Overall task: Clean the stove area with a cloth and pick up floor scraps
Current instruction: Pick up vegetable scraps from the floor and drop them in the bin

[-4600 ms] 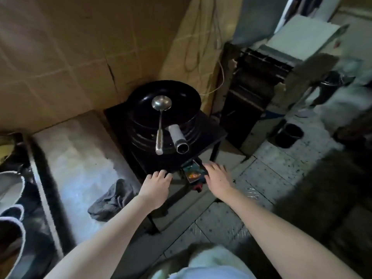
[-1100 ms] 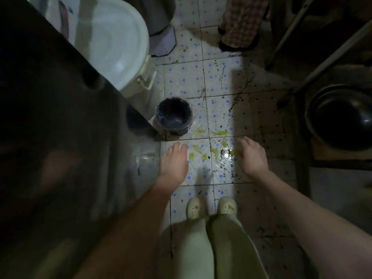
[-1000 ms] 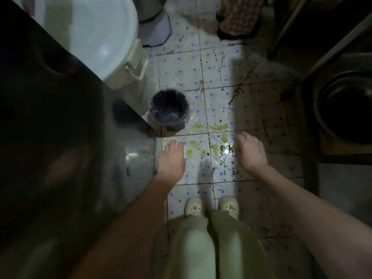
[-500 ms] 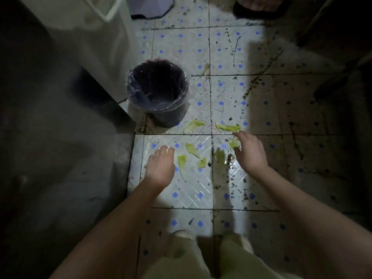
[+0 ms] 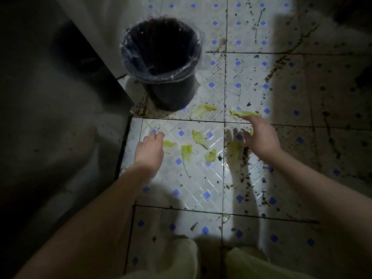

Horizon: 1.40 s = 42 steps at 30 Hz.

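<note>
Leaf scraps (image 5: 198, 137), pale green, lie scattered on the tiled floor (image 5: 181, 188) between the two hands. At the left, the left hand (image 5: 150, 151) hangs with loosely curled fingers, holding nothing, one piece just beside it. A plastic-lined bin (image 5: 161, 63) stands beyond. The right hand (image 5: 260, 137) reaches out flat, its fingertips touching the farthest leaf (image 5: 244, 113).

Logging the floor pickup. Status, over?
Left hand open beside a leaf scrap. Right hand open at far scrap. Other scraps lie on tiles. Bin close, nothing between.
</note>
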Motion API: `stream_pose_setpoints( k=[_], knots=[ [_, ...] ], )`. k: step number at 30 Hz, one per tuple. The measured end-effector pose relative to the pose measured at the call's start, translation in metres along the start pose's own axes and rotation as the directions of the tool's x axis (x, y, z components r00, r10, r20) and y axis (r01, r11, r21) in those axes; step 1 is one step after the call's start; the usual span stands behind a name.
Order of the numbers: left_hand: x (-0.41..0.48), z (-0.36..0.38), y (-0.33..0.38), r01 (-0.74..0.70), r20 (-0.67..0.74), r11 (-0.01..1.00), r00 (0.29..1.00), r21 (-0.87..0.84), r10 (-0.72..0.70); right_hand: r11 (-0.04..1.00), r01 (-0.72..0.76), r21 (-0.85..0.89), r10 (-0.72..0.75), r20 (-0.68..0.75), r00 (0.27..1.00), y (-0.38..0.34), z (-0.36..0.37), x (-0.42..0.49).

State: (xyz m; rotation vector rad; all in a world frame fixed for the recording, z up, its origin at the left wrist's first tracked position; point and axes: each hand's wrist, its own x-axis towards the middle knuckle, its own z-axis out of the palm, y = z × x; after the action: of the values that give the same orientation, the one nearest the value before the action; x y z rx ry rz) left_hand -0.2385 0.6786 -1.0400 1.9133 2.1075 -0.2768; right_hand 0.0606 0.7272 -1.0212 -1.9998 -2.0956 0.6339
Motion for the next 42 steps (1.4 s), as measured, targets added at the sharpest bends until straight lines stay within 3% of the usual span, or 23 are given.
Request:
stream_pose_setpoints(
  k=[5,19,28,38,42],
  knots=[
    [0.014,0.003,-0.002,-0.055,-0.042,0.998,0.998,0.019,0.056,0.995,-0.075,0.065,0.073,0.023,0.997,0.006,0.024,-0.008],
    [0.027,0.041,-0.009,-0.127,0.058,0.981,0.991,0.147,0.12,0.994,0.107,-0.033,-0.101,0.156,0.983,0.003,0.061,-0.015],
    [0.02,0.054,-0.01,-0.158,0.0,0.958,0.987,0.238,0.163,0.986,0.166,-0.033,-0.158,0.185,0.97,0.005,0.067,-0.024],
    [0.011,0.043,0.045,-0.287,0.041,0.956,0.958,0.066,0.285,0.989,0.138,-0.058,-0.129,0.138,0.982,0.013,0.054,-0.029],
    [0.006,0.052,0.06,-0.245,0.069,0.969,0.968,0.03,0.243,0.994,0.098,-0.039,-0.094,0.098,0.991,0.027,0.042,-0.032]
  ],
)
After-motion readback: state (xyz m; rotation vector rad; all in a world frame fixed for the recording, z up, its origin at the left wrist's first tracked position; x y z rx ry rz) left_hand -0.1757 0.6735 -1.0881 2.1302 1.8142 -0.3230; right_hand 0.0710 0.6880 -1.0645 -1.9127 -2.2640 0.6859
